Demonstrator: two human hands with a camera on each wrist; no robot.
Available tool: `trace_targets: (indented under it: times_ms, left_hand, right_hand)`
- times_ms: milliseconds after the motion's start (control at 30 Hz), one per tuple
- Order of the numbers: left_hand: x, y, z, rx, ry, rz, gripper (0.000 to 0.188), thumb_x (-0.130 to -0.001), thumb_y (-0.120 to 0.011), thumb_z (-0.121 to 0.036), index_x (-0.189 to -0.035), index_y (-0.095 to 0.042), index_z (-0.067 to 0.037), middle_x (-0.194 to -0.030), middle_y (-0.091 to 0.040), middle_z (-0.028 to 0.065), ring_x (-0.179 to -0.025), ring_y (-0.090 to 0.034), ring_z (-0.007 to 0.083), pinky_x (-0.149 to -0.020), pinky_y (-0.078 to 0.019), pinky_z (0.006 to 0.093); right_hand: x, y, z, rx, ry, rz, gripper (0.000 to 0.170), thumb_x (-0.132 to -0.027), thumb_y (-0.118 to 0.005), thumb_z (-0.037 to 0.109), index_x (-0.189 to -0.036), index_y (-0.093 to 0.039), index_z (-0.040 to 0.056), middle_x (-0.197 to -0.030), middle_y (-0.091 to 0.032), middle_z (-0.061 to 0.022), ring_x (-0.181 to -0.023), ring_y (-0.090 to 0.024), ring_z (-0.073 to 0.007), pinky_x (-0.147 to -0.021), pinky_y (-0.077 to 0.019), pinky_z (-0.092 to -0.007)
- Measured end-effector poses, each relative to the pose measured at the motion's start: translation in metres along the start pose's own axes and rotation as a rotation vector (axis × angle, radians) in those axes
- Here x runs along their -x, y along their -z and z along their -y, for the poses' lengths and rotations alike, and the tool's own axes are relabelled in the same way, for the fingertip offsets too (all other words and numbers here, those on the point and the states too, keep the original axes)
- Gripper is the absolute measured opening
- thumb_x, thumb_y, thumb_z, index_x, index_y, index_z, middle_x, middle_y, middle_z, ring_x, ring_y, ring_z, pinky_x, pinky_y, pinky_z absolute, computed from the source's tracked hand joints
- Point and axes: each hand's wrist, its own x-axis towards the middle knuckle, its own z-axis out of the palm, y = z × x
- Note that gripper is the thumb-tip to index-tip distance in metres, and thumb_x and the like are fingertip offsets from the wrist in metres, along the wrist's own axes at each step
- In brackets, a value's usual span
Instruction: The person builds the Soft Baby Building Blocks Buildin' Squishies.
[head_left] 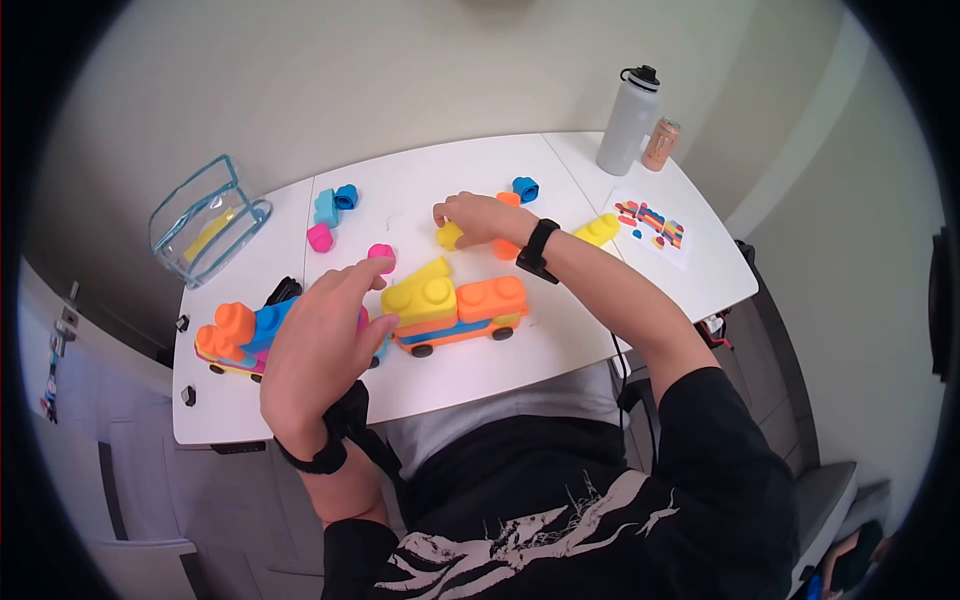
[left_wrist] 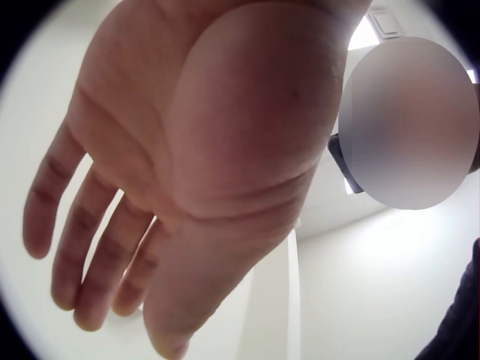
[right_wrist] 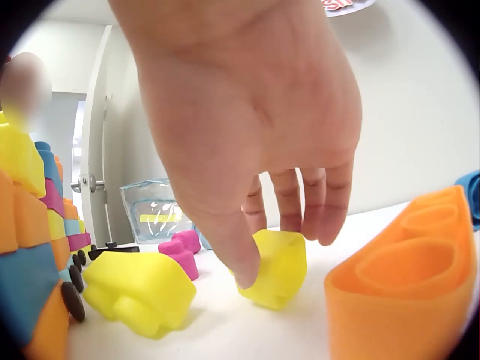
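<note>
My right hand [head_left: 480,220] reaches over the back of the table and pinches a small yellow toy block [right_wrist: 279,270] between thumb and fingers, close over the tabletop. My left hand [head_left: 325,335] is held above the toy train, its fingers extended and its palm bare in the left wrist view. Part of the train is hidden behind it. To its right stands a wagon [head_left: 455,335] with a yellow block [head_left: 415,300] and an orange block [head_left: 492,296] on top. At the left is the train's front part [head_left: 235,325], with orange and blue blocks.
Another yellow block [right_wrist: 139,292] lies behind the wagon. A hollow orange block [right_wrist: 405,277] stands beside my right hand. Pink [head_left: 320,238] and blue blocks [head_left: 525,188] lie farther back. A clear bag [head_left: 205,225], a bottle [head_left: 627,125], a can [head_left: 661,145] and a picture sheet [head_left: 650,250] are around the edges.
</note>
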Motion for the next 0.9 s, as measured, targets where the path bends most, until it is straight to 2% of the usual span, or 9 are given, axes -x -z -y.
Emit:
trace_targets:
  times_ms: [133, 200, 300, 400, 533, 633, 700, 767, 900]
  left_hand:
    - [-0.002, -0.009, 0.002, 0.014, -0.018, 0.014, 0.053, -0.085, -0.079, -0.008, -0.136, -0.062, -0.006, -0.116, -0.074, 0.0166, -0.102, -0.070, 0.0349, -0.089, -0.0560, 0.0400]
    - [-0.002, -0.014, 0.003, 0.015, -0.015, 0.011, 0.053, -0.085, -0.078, -0.007, -0.136, -0.062, -0.006, -0.117, -0.073, 0.0172, -0.102, -0.070, 0.0354, -0.089, -0.0559, 0.0403]
    - [-0.004, -0.020, 0.005, 0.007, 0.030, 0.052, 0.053, -0.087, -0.076, -0.008, -0.137, -0.061, -0.005, -0.121, -0.072, 0.0189, -0.105, -0.069, 0.0374, -0.090, -0.0555, 0.0418]
    - [-0.006, -0.024, 0.006, -0.005, -0.010, 0.083, 0.049, -0.088, -0.074, -0.009, -0.135, -0.062, -0.002, -0.122, -0.072, 0.0198, -0.108, -0.069, 0.0397, -0.093, -0.0549, 0.0438]
    - [-0.010, -0.026, 0.007, 0.013, -0.014, 0.136, 0.037, -0.089, -0.072, -0.009, -0.124, -0.068, 0.002, -0.119, -0.073, 0.0196, -0.109, -0.069, 0.0403, -0.096, -0.0543, 0.0447]
    - [-0.010, -0.027, 0.006, -0.002, -0.014, 0.131, 0.032, -0.089, -0.071, -0.009, -0.119, -0.071, 0.003, -0.119, -0.073, 0.0196, -0.108, -0.069, 0.0401, -0.096, -0.0542, 0.0446]
    - [-0.010, -0.027, 0.007, -0.006, -0.016, 0.125, 0.031, -0.090, -0.071, -0.009, -0.118, -0.071, 0.003, -0.118, -0.073, 0.0197, -0.108, -0.069, 0.0399, -0.096, -0.0542, 0.0445]
    - [-0.010, -0.030, 0.008, 0.014, -0.010, 0.118, 0.031, -0.089, -0.071, -0.009, -0.119, -0.071, 0.003, -0.117, -0.073, 0.0196, -0.107, -0.069, 0.0400, -0.095, -0.0543, 0.0446]
    - [-0.010, -0.029, 0.004, -0.023, 0.018, 0.135, 0.032, -0.089, -0.072, -0.009, -0.118, -0.071, 0.003, -0.115, -0.073, 0.0199, -0.105, -0.069, 0.0402, -0.095, -0.0543, 0.0449]
  right_hand:
    - [0.018, 0.014, 0.002, -0.050, 0.040, -0.129, 0.058, -0.081, -0.084, 0.013, -0.133, -0.059, 0.0122, -0.117, -0.065, -0.0129, -0.115, -0.062, -0.0324, -0.095, -0.0534, -0.0425]
    - [0.043, 0.039, 0.021, -0.262, 0.020, -0.198, 0.064, -0.084, -0.083, 0.015, -0.142, -0.056, 0.0129, -0.114, -0.064, -0.0114, -0.109, -0.064, -0.0279, -0.091, -0.0556, -0.0401]
    - [0.077, 0.056, 0.034, -0.407, 0.048, -0.248, 0.065, -0.087, -0.081, 0.016, -0.146, -0.055, 0.0144, -0.113, -0.065, -0.0130, -0.111, -0.066, -0.0295, -0.095, -0.0576, -0.0400]
    - [0.117, 0.059, 0.038, -0.477, 0.170, -0.218, 0.060, -0.089, -0.079, 0.014, -0.145, -0.056, 0.0149, -0.115, -0.066, -0.0117, -0.110, -0.067, -0.0248, -0.096, -0.0594, -0.0377]
    - [0.156, 0.054, 0.057, -0.677, 0.128, -0.146, 0.052, -0.091, -0.078, 0.013, -0.140, -0.059, 0.0103, -0.119, -0.068, -0.0116, -0.107, -0.071, -0.0233, -0.101, -0.0589, -0.0365]
    - [0.164, 0.050, 0.072, -0.683, 0.080, -0.146, 0.052, -0.091, -0.079, 0.011, -0.139, -0.059, 0.0092, -0.130, -0.068, -0.0062, -0.118, -0.068, -0.0209, -0.107, -0.0555, -0.0381]
    - [0.160, 0.038, 0.072, -0.665, 0.106, -0.178, 0.053, -0.091, -0.080, 0.014, -0.140, -0.059, 0.0092, -0.127, -0.070, -0.0065, -0.120, -0.068, -0.0205, -0.106, -0.0556, -0.0384]
    - [0.158, 0.033, 0.077, -0.656, 0.146, -0.242, 0.048, -0.090, -0.079, 0.015, -0.135, -0.062, 0.0080, -0.121, -0.070, -0.0101, -0.108, -0.070, -0.0240, -0.100, -0.0567, -0.0371]
    - [0.155, 0.031, 0.082, -0.568, 0.158, -0.263, 0.048, -0.089, -0.080, 0.016, -0.134, -0.063, 0.0076, -0.119, -0.070, -0.0103, -0.105, -0.069, -0.0241, -0.096, -0.0559, -0.0370]
